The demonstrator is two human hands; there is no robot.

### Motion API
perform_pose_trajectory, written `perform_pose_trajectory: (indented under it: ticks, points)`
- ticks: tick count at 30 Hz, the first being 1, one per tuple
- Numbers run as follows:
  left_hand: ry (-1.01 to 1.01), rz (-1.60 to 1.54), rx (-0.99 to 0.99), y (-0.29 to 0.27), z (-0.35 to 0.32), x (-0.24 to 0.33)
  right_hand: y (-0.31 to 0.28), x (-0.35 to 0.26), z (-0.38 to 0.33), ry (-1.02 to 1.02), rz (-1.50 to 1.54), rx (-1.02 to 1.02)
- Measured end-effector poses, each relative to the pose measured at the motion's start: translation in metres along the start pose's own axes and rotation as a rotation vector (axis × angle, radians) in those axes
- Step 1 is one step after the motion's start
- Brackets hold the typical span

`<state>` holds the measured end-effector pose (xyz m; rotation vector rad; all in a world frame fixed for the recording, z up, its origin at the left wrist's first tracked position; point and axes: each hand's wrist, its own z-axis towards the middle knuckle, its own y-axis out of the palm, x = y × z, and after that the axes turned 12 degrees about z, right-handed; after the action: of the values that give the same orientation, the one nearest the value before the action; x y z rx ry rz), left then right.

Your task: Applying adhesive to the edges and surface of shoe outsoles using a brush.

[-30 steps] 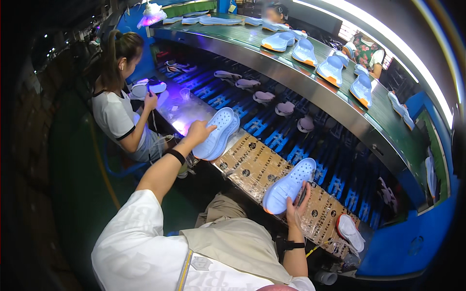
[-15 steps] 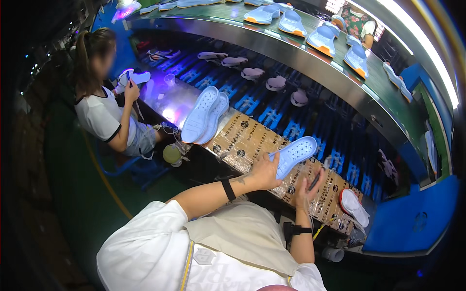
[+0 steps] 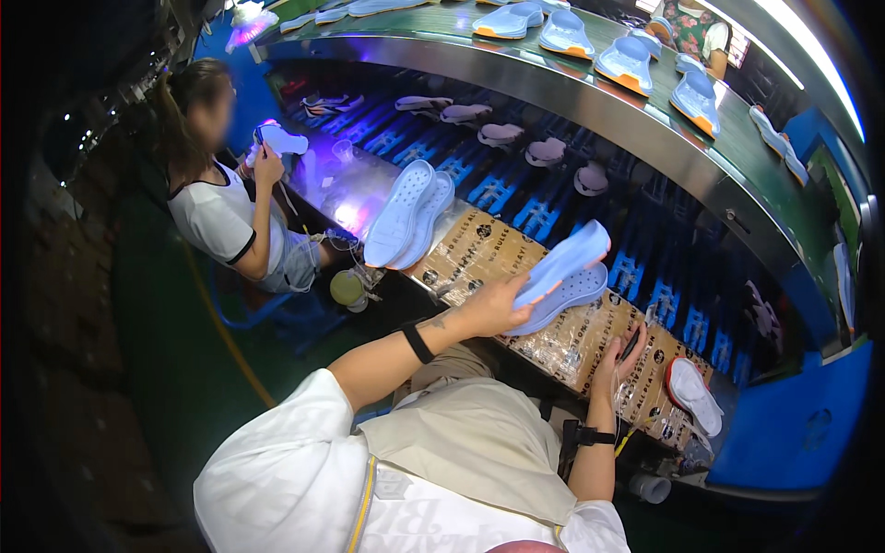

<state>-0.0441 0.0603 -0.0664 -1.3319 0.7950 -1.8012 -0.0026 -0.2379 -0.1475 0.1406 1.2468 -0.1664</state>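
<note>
Pale-blue soles (image 3: 562, 276), a stacked pair, sit over the cardboard-covered bench (image 3: 479, 249), the left hand (image 3: 493, 309) gripping their heel end. The right hand (image 3: 619, 359) grasps a small dark tool; best keep the pair tilted toward the light and steady.

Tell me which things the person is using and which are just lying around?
In use: left hand holding a light blue sole, another sole under it; right hand holding a dark tool.

Lying about: pair of soles, white shoe, cardboard, cup.
</note>
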Motion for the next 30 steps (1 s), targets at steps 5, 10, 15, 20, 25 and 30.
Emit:
perform_pose_trajectory:
  ticks: [5,10,15,20,25,30]
  points:
    - [-0.177,-0.149,-0.272,-0.032,0.005,0.015,-0.002,0.003,-0.001,0.022,0.033,-0.039]
    - [-0.045,-0.032,0.112,-0.073,-0.001,0.010,0.000,-0.002,-0.004,0.102,0.120,-0.035]
    - [-0.291,0.663,0.246,-0.123,-0.013,-0.058,-0.003,-0.017,-0.006,0.163,0.089,-0.023]
    - [-0.590,1.101,-0.159,-0.149,-0.047,-0.114,-0.007,-0.011,-0.008,0.210,0.066,-0.067]
    - [-0.562,0.941,-0.294,-0.147,-0.066,-0.157,0.000,-0.005,-0.006,0.109,0.159,0.012]
    - [-0.475,0.836,0.136,-0.135,-0.042,-0.115,-0.003,0.003,-0.007,0.029,0.181,0.069]
